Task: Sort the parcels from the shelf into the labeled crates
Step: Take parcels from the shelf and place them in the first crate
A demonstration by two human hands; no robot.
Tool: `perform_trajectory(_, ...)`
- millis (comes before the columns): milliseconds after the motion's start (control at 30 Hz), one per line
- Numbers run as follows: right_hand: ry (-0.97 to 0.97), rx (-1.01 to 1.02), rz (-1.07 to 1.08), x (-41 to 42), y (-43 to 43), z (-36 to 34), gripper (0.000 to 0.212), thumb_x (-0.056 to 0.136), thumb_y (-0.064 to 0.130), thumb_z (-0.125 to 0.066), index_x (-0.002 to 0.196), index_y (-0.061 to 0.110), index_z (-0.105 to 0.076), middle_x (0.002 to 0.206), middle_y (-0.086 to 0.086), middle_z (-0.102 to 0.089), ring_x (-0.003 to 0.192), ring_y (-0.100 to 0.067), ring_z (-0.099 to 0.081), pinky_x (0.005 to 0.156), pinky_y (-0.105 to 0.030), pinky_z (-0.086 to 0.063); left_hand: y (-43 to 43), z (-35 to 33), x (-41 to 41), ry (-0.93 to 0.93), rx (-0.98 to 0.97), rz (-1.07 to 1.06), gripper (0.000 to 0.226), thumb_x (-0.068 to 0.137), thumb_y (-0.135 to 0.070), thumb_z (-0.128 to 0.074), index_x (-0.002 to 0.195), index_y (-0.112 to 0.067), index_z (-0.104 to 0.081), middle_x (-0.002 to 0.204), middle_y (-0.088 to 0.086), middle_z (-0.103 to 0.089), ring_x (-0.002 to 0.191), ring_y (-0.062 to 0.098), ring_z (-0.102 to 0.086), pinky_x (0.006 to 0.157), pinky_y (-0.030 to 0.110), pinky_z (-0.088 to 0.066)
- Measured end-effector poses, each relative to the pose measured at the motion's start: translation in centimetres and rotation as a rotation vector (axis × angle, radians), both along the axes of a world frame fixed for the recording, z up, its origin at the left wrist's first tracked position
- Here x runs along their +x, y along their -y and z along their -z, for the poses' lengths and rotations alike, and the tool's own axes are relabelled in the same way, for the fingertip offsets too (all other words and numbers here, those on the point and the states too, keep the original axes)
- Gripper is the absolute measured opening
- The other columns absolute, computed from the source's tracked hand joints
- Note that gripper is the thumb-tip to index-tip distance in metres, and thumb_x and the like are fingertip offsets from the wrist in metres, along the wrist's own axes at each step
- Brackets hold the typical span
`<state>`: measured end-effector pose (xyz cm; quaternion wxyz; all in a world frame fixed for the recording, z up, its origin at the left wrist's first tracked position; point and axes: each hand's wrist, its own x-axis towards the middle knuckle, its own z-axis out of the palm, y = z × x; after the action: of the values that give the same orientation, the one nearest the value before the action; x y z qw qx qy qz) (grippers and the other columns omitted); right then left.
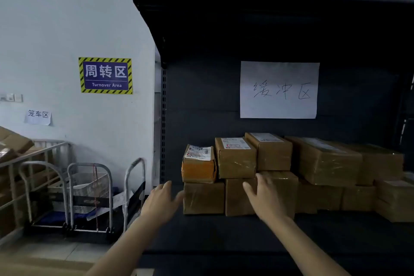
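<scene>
**Parcels within reach, no crate in sight**

Parcels (237, 175) sit stacked two high along the back of the dark shelf (224, 235), brown cartons wrapped in clear tape. I have both hands out in front of the leftmost stack. My left hand (162, 200) hangs just off the left side of the lower left box (203, 197), fingers spread and empty. My right hand (262, 192) is splayed against the front of the lower middle box (237, 197), thumb near its top edge, gripping nothing yet.

My worry is the stacking. The orange parcel (198, 164) and the labelled box (235, 157) rest on those two lower cartons, so if I draw a bottom one forward, I judge the top layer would tip or slide off the shelf edge. The glossy tape also looks slippery for an open-palm hold.

Much is hidden. I see no labeled crates from this angle, only folded trolleys (89, 195) on the floor to the left. The address labels are too blurred to read, so I cannot tell which crate any parcel belongs in. Boxes at the far right are cut off by the frame edge.
</scene>
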<state>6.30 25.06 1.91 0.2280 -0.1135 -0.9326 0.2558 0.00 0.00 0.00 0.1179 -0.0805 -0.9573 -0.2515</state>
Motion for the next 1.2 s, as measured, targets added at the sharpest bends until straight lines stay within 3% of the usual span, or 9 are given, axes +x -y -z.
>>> perform_trajectory(200,-0.092,-0.339,0.052,-3.2,-1.5,-3.4,0.064,0.094,0.051,-0.036,0.139,0.005,-0.033,0.140,-0.013,-0.041,0.125,-0.026,-0.044,0.093,-0.033,-0.041,-1.8,-2.4,-3.8,0.113,0.401,0.020,0.075,0.091,-0.056,-0.039,0.146,-0.008,-0.022,0.148,0.017,-0.035,0.135,0.032,-0.036,0.108,0.042,-0.031)
perform_trajectory(267,-0.087,-0.393,0.054,-4.1,-1.8,-4.2,0.059,0.094,0.052,-0.033,0.124,0.004,-0.048,0.119,-0.009,-0.056,0.099,-0.018,-0.056,0.074,-0.023,-0.040,-2.5,-3.1,-4.8,0.134,0.491,0.017,0.076,0.090,-0.058,-0.039,0.146,-0.009,-0.023,0.149,0.016,-0.034,0.136,0.032,-0.034,0.109,0.043,-0.029)
perform_trajectory(333,-0.060,-0.438,0.052,-4.9,-2.0,-4.7,0.057,0.093,0.056,-0.031,0.104,0.006,-0.057,0.090,-0.001,-0.059,0.071,-0.007,-0.051,0.055,-0.019,-0.034,-2.9,-3.3,-5.7,0.173,0.578,0.015,0.077,0.089,-0.061,-0.038,0.146,-0.009,-0.026,0.148,0.015,-0.036,0.135,0.032,-0.036,0.111,0.043,-0.030)
perform_trajectory(433,-0.006,-0.437,0.035,-6.1,-2.0,-5.1,0.061,0.092,0.061,-0.026,0.078,0.011,-0.059,0.077,0.000,-0.058,0.066,-0.008,-0.052,0.049,-0.022,-0.033,-3.6,-3.5,-6.9,0.233,0.735,0.027,0.078,0.089,-0.063,-0.036,0.143,-0.007,-0.032,0.145,0.015,-0.041,0.133,0.030,-0.039,0.112,0.046,-0.031)
perform_trajectory(733,0.036,-0.478,0.027,-7.7,-1.6,-5.1,0.074,0.088,0.067,-0.028,0.113,0.004,-0.058,0.100,-0.007,-0.059,0.085,-0.018,-0.054,0.074,-0.032,-0.043,-4.8,-3.9,-7.3,0.292,1.013,0.085,0.057,0.093,-0.051,-0.039,0.135,-0.013,-0.047,0.129,0.009,-0.056,0.111,0.023,-0.053,0.097,0.034,-0.039)
perform_trajectory(833,0.018,-0.681,-0.026,-7.4,-1.5,-5.3,0.073,0.083,0.066,-0.042,0.124,0.007,-0.050,0.119,-0.009,-0.058,0.104,-0.024,-0.056,0.090,-0.039,-0.047,-4.5,-3.5,-6.7,0.216,1.042,0.091,0.048,0.094,-0.044,-0.042,0.131,-0.015,-0.050,0.117,0.004,-0.059,0.102,0.018,-0.053,0.088,0.031,-0.038)
perform_trajectory(1000,-0.004,-1.025,-0.206,-6.3,-1.3,-4.0,0.067,0.076,0.050,-0.064,0.128,0.015,-0.043,0.120,-0.008,-0.057,0.110,-0.026,-0.054,0.099,-0.051,-0.043,-2.8,-2.9,-4.5,0.132,1.137,0.169,0.022,0.094,-0.033,-0.048,0.112,-0.027,-0.059,0.118,0.004,-0.061,0.109,0.021,-0.056,0.100,0.043,-0.044)
perform_trajectory(1100,-0.046,-1.123,-0.333,-5.6,-1.1,-2.7,0.059,0.078,0.037,-0.065,0.130,0.019,-0.045,0.117,-0.006,-0.062,0.113,-0.024,-0.054,0.106,-0.050,-0.036,-1.7,-2.6,-2.7,0.091,1.135,0.265,0.032,0.093,-0.023,-0.051,0.124,-0.023,-0.055,0.121,0.007,-0.063,0.114,0.025,-0.057,0.102,0.049,-0.043)
perform_trajectory(1200,-0.096,-1.139,-0.418,-4.9,-0.7,-1.7,0.051,0.082,0.026,-0.063,0.130,0.019,-0.048,0.113,-0.005,-0.066,0.111,-0.022,-0.057,0.106,-0.048,-0.036,-1.0,-2.0,-1.2,0.075,1.163,0.313,0.038,0.092,-0.016,-0.051,0.129,-0.024,-0.051,0.120,0.004,-0.064,0.112,0.021,-0.059,0.099,0.042,-0.045)
